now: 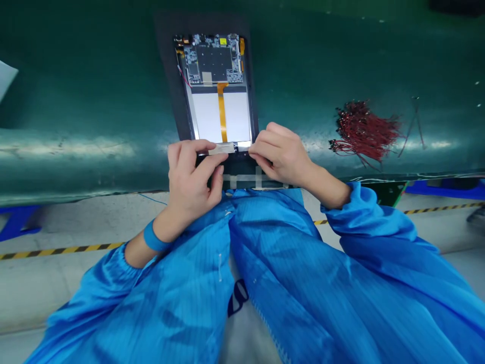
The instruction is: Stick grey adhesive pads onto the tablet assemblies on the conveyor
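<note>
An opened tablet [204, 111] lies on a black mat, its circuit board [214, 63] at the far end. An orange flat ribbon cable [222, 114] runs down from the board over white panels. Across the near end lies a pale strip [223, 148]. My left hand [195, 174] is closed at this strip, with fingertips on its left end and along its lower side. At the tablet's near right corner, the fingers of my right hand [280, 154] are pinched together; whatever is between them is too small or hidden to name.
To the right on the green work mat [303, 76] lies a heap of red and black wires [364, 131], with a separate wire [416, 121] beside it. Clear tape strips [246, 178] sit at the table's front edge. A white sheet corner [5, 78] shows far left.
</note>
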`<move>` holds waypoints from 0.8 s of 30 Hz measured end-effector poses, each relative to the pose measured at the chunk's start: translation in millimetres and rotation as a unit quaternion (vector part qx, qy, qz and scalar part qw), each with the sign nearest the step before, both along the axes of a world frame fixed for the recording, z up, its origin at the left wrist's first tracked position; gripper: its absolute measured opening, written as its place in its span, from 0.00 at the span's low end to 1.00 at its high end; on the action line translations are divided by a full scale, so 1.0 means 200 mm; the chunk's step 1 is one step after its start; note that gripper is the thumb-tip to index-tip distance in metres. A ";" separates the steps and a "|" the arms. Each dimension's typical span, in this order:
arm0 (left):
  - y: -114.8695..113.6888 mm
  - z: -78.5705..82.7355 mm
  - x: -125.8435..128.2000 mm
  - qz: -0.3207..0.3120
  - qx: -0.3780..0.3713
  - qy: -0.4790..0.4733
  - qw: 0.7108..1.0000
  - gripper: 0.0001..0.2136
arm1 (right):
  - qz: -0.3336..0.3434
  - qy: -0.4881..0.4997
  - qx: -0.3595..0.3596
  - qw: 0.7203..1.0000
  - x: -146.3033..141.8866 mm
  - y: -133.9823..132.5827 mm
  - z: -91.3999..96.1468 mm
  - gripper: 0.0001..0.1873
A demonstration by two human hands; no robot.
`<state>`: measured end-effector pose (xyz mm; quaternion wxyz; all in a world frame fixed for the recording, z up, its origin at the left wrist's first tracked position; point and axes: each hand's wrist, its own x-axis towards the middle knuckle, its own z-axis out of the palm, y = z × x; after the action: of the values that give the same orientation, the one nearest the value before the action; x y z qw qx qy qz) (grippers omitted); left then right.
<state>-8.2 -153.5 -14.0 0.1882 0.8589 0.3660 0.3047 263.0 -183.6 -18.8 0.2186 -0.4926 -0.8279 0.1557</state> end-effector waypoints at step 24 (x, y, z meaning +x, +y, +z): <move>0.00 -0.11 0.04 -0.010 0.032 0.072 0.997 0.17 | 0.001 -0.099 -0.008 0.995 -0.12 0.01 0.06 0.16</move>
<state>-1.2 -154.2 -36.0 0.1367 0.8877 0.3601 0.2522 238.6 -181.0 -6.6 0.1315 -0.5061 -0.8448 0.1133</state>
